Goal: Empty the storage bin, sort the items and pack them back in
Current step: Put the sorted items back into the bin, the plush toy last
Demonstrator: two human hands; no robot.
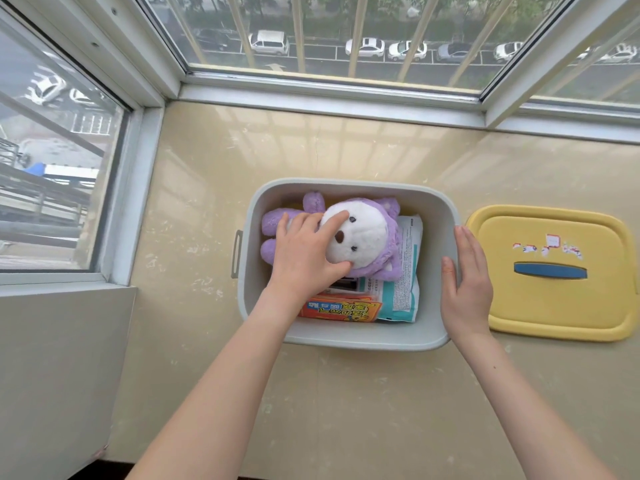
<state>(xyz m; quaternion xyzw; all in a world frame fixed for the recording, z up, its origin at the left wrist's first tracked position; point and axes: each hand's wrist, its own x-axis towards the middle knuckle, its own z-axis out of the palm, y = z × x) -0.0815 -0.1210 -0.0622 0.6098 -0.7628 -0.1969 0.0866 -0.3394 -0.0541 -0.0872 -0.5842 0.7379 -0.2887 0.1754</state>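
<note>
Bare forearms enter from the bottom edge, both stretched forward over a glossy beige window ledge scuffed with pale flecks. Left hand reaches down into the storage bin; fingers spread and curled round the head of a plush toy, thumb below the muzzle, grasping it. Right hand flat against the bin's right wall, fingers straight and together, thumb at the rim; holds nothing. Bin: smooth grey plastic, rounded rectangle, slot handle on its left side; stands mid-ledge. Toy: fuzzy, white face, dark bead eyes, brown nose, lilac hood and limbs; lies on top of the contents. Beneath it a glossy orange packet and a white-and-teal printed pouch, both flat. Yellow lid, rounded, with blue grip and torn sticker scraps, lies flat just right of the bin.
</note>
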